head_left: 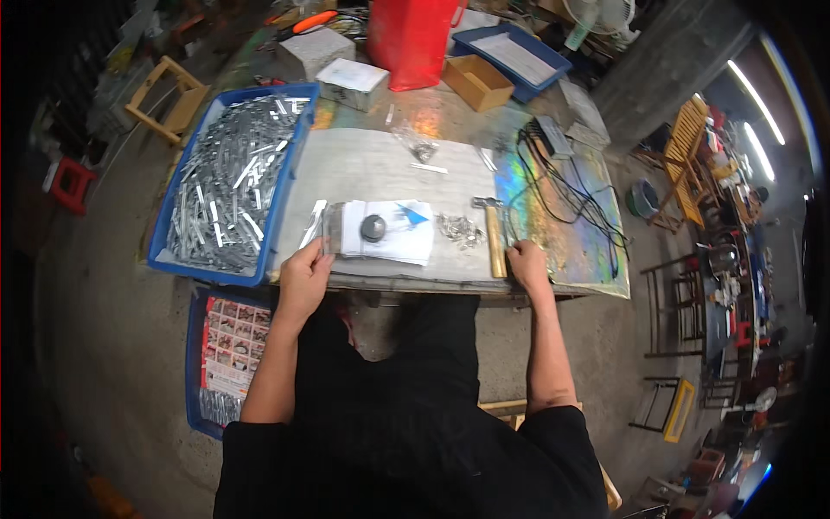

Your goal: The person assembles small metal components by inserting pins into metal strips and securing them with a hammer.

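My left hand (304,275) is at the table's front edge, fingers pinched together beside the lower left corner of a stack of white paper (406,244). What sits between those fingers is too small to make out. Bright metal strips (314,223) lie just beyond it. A dark round metal knob (373,227) and a blue triangular piece (412,214) rest on the paper. Right of the stack is a small heap of shiny metal parts (460,231). My right hand (528,264) is curled beside a wooden-handled hammer (495,242), at the end of a thin dark tool (511,221).
A blue tray (304,143) full of metal strips stands at the left. Black cables (566,195) coil at the right. Farther back are a red bag (406,48), a cardboard box (477,83) and a blue bin (553,73). Another blue tray (197,346) sits below, left of my legs.
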Demonstrator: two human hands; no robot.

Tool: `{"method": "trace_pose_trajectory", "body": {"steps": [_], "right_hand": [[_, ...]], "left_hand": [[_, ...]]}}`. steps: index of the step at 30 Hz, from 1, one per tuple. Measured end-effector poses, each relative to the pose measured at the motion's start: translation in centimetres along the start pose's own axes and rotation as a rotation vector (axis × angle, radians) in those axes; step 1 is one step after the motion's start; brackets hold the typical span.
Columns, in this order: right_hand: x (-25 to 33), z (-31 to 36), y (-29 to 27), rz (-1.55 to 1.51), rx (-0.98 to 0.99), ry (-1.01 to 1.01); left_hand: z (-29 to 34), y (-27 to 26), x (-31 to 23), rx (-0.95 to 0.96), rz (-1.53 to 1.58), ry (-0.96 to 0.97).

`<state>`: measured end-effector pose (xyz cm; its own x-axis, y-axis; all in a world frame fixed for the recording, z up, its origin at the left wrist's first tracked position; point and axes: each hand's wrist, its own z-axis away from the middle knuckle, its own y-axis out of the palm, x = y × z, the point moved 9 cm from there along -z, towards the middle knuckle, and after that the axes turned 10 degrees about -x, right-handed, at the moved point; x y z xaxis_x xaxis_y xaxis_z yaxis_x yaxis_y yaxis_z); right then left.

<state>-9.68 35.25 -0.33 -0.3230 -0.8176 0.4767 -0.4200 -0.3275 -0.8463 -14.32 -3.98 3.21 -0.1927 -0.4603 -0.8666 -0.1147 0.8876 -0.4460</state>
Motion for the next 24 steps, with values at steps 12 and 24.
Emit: {"method": "trace_pose_trajectory", "body": {"steps": [12, 24], "right_hand": [[1.1, 1.5, -2.4, -0.143, -0.224, -0.032], [1.8, 3.3, -2.5, -0.396, -0.25, 0.027]], "left_hand": [[-1.8, -0.7, 2.1, -0.214, -0.604, 0.232], [-4.3, 0.4, 3.5, -0.287, -0.764, 0.232]]}}
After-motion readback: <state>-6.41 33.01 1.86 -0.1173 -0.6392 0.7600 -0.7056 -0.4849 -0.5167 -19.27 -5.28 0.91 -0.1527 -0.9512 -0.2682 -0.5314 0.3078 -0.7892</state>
